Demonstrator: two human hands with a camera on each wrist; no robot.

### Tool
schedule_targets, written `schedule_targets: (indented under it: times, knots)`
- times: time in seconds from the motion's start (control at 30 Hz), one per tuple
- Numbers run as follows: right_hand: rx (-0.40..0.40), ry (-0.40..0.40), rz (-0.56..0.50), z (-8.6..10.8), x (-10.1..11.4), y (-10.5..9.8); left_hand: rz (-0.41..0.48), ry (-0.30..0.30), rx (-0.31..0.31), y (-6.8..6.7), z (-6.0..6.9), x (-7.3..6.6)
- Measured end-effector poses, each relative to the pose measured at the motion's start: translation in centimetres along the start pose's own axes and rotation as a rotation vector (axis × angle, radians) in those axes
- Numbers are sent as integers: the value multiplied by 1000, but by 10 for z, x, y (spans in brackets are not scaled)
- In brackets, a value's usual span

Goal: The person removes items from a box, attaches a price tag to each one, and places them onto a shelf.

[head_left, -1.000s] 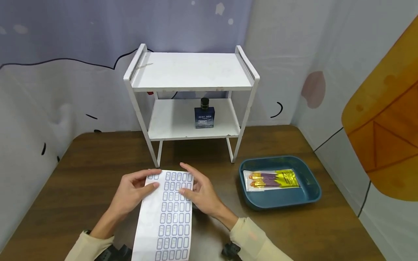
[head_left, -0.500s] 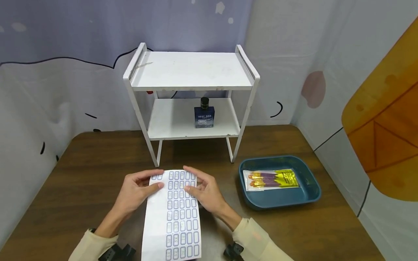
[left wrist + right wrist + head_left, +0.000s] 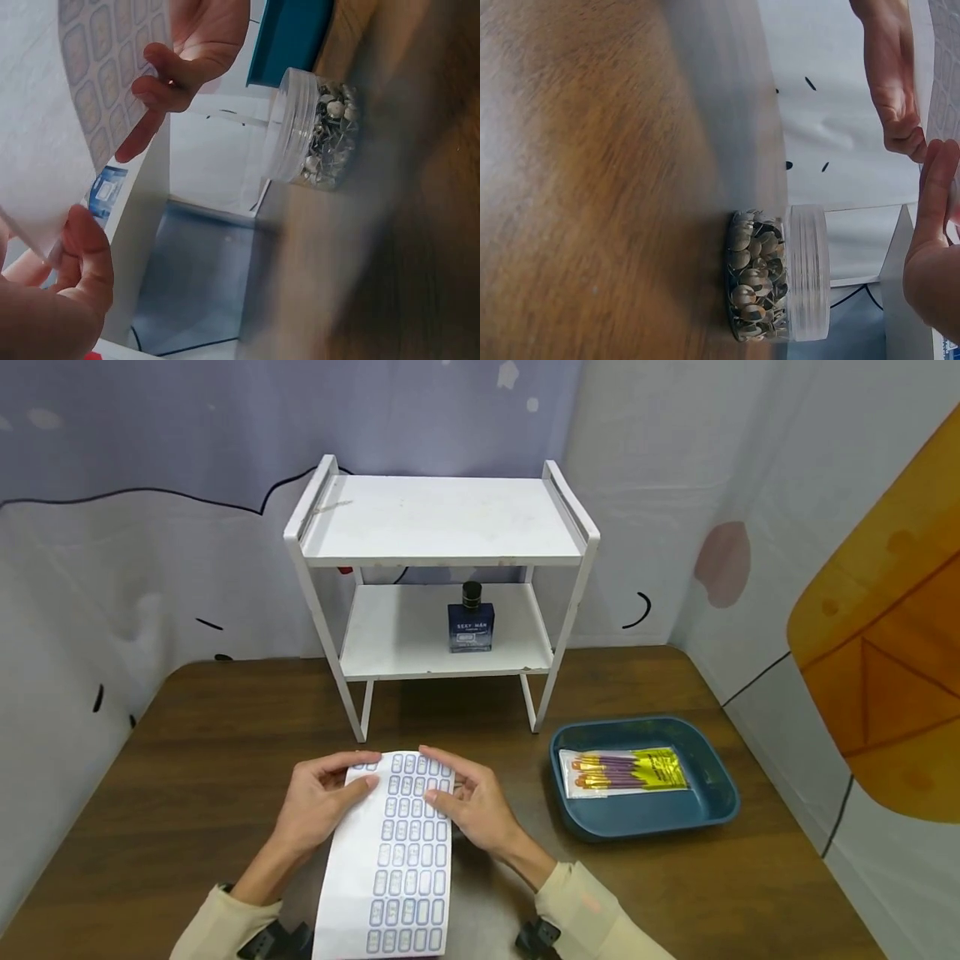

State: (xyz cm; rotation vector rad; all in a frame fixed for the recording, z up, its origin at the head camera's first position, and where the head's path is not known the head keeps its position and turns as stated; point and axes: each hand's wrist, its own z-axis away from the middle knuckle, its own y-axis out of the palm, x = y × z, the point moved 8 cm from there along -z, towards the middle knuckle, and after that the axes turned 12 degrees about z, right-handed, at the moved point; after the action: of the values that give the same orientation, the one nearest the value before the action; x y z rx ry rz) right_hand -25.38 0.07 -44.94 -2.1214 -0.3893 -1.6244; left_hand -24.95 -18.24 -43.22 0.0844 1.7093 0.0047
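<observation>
A white sheet of stickers [image 3: 352, 877] hangs tilted between my two hands, with rows of small blue-outlined labels along its right part. My left hand [image 3: 318, 797] pinches its upper left corner, thumb in front and fingers behind. At the upper right edge my right hand [image 3: 483, 810] holds it the same way, thumb on the labels. Both wrist views show a clear lidded jar [image 3: 322, 131] of metal thumbtacks on the table near the hands; in the head view it is hidden by the sheet and hands.
Behind the hands stands a white two-tier shelf [image 3: 442, 522], a dark blue perfume bottle [image 3: 471, 625] on its lower tier. To the right, a blue tray [image 3: 645, 814] holds a packet of brushes [image 3: 622, 772]. All stand on a brown wooden table [image 3: 187, 760].
Both hands have shifted slightly to the right with the sheet. The sheet's lower end swung right, then back a little to the left. The shelf, bottle and tray stay put.
</observation>
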Motion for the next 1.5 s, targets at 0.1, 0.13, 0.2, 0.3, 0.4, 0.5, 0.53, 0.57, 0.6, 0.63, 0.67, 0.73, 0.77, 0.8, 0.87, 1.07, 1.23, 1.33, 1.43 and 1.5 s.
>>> schedule_targets:
  times: [0.1, 0.13, 0.2, 0.3, 0.4, 0.5, 0.53, 0.57, 0.6, 0.63, 0.67, 0.73, 0.77, 0.8, 0.87, 1.07, 1.23, 1.33, 1.43, 1.5]
  knots:
    - [6, 3, 1, 0, 0, 1, -3, 10, -20, 0, 0, 0]
    - [7, 4, 2, -1, 0, 1, -4, 11, -24, 0, 0, 0]
    - [8, 3, 0, -1, -1, 1, -2, 8, -26, 0, -1, 1]
    - [13, -4, -7, -1, -2, 2, -9, 5, -27, -2, -1, 2]
    - [24, -10, -9, 0, -1, 4, -41, 16, -17, -4, -1, 3]
    - [34, -11, 1, 0, -1, 5, -86, 46, 0, -6, -1, 1]
    - [37, -12, 8, 0, -1, 6, -100, 53, 5, -7, -1, 1]
    - [40, -12, 16, 0, -1, 6, -110, 58, 9, -7, -1, 1]
    - [42, -13, 22, 0, -1, 7, -117, 61, 12, -8, -1, 0]
    - [44, -13, 26, 0, -1, 7, -122, 60, 15, -8, -1, 1]
    - [45, -13, 30, 0, -1, 7, -128, 55, 17, -9, -1, 1]
    - [49, -14, 32, 0, -2, 8, -140, 48, 19, -9, -1, 1]
    - [49, -15, 32, 0, -2, 8, -144, 45, 19, -9, -1, 1]
    - [49, -15, 34, 0, -2, 8, -148, 42, 19, -10, -2, 1]
    - [47, -17, 44, 0, -2, 8, -158, 38, 20, -10, -2, 1]
    - [49, -21, 74, 1, -2, 9, -184, 15, 8, -13, -5, 2]
    - [63, -25, 79, 1, -2, 11, -213, 16, -13, -20, -5, 1]
    - [67, -26, 73, 1, -2, 13, -223, 25, -17, -23, -6, 1]
    - [67, -25, 67, 1, -3, 14, -220, 30, -9, -25, -7, 0]
    - [69, -18, 67, 1, -4, 15, -212, 37, -6, -27, -7, -1]
